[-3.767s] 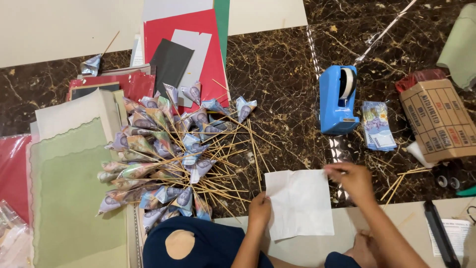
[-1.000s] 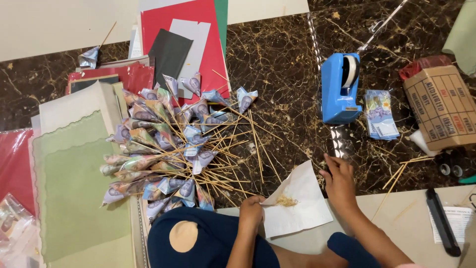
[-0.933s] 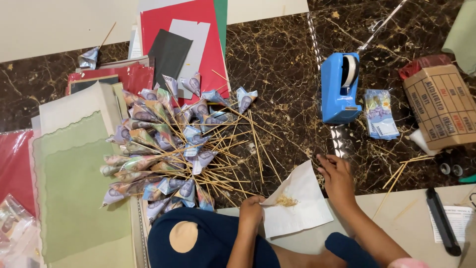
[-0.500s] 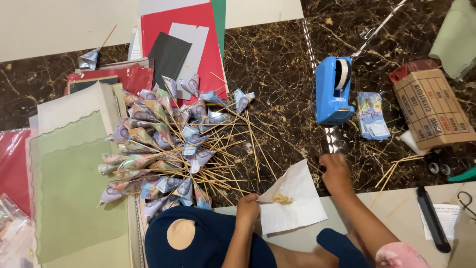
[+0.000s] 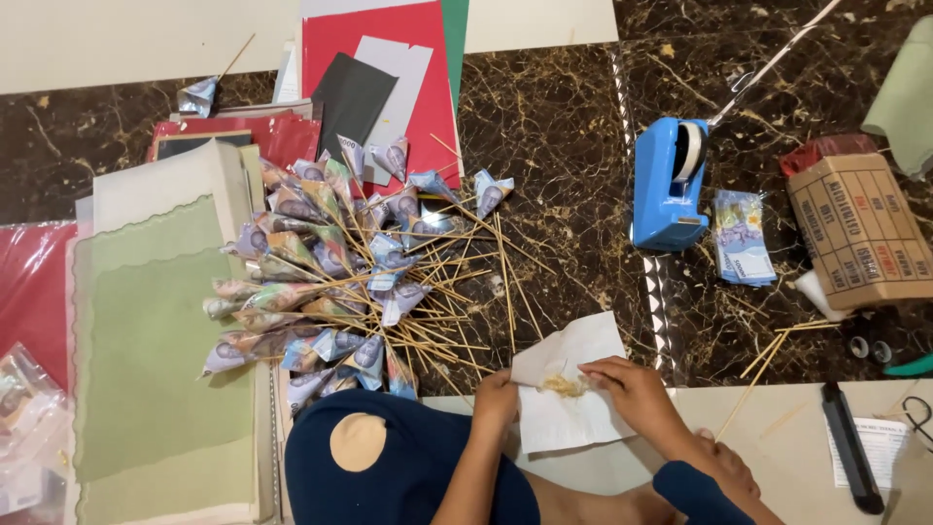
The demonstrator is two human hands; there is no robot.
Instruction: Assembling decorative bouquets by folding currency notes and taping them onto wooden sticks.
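Two hands on white paper (image 5: pixel 569 389): left hand (image 5: pixel 496 403) fingers pinch its edge, right hand (image 5: pixel 632 389) fingers curl over tan clump (image 5: pixel 564 386).

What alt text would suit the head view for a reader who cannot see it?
Seen from above, a person's left hand and right hand rest on a white paper sheet with a small tan clump on it. Left of it lies a pile of wooden sticks tipped with folded banknote cones; a blue tape dispenser stands on the dark marble floor.
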